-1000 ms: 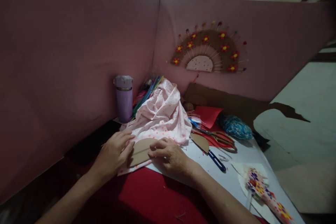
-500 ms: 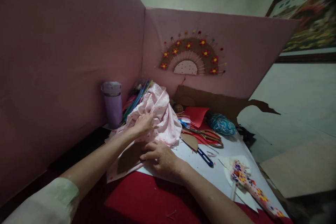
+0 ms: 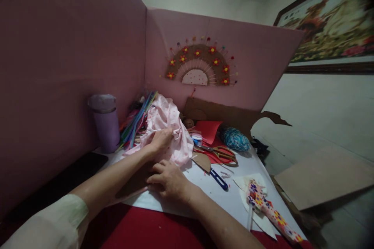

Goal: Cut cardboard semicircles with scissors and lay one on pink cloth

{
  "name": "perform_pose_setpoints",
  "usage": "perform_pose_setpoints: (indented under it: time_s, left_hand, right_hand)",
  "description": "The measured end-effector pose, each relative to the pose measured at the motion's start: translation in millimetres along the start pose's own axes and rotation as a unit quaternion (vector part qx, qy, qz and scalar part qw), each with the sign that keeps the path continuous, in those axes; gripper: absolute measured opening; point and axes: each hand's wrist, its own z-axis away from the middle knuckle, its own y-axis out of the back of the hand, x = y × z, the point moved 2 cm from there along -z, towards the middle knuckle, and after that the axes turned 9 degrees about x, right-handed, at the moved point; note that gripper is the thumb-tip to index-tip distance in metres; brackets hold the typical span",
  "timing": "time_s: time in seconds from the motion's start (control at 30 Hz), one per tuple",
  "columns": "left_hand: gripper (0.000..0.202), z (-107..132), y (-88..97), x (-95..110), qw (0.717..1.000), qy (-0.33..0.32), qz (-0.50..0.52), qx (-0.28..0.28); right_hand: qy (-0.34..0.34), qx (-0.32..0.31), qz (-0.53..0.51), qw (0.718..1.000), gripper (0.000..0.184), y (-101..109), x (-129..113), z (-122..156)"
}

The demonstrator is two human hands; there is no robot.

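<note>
My left hand (image 3: 162, 139) is closed on a crumpled pink dotted cloth (image 3: 166, 113), heaped on the white-covered part of the table. Nearer me, my right hand (image 3: 169, 179) has its fingers bent at the right end of a brown cardboard piece (image 3: 134, 179). That cardboard lies low beside my left forearm, which hides part of it; a pale strip of cloth shows along its near edge. Right of the cloth are a half-round cardboard piece (image 3: 203, 160), a dark-blue-handled cutter (image 3: 219, 179) and scissors (image 3: 220, 153).
A purple tumbler (image 3: 105, 124) and pipe cleaners (image 3: 140, 118) stand at the left. Blue yarn (image 3: 236, 139), red sheet (image 3: 209, 129) and torn cardboard (image 3: 224, 111) lie behind. A flower-patterned glue gun (image 3: 269, 206) is at the right. Pink panels (image 3: 248, 66) enclose the back.
My view has turned slightly right, so things sit further left. Both hands stay at the cloth and cardboard; the cloth's near corner is now mostly behind my left forearm.
</note>
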Motion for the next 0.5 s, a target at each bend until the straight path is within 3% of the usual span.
perform_pose_setpoints:
  time_s: [0.3,0.5]
  left_hand:
    - [0.035,-45,-23.9,30,0.993,-0.048,0.106,-0.002]
    - [0.035,-69,-40.3,50,0.97,-0.085,0.226,-0.003]
  right_hand:
    - [-0.074,-0.015,0.048,0.996,0.007,25,33,9]
    - [-0.109,0.0,0.049,0.993,0.016,39,45,16]
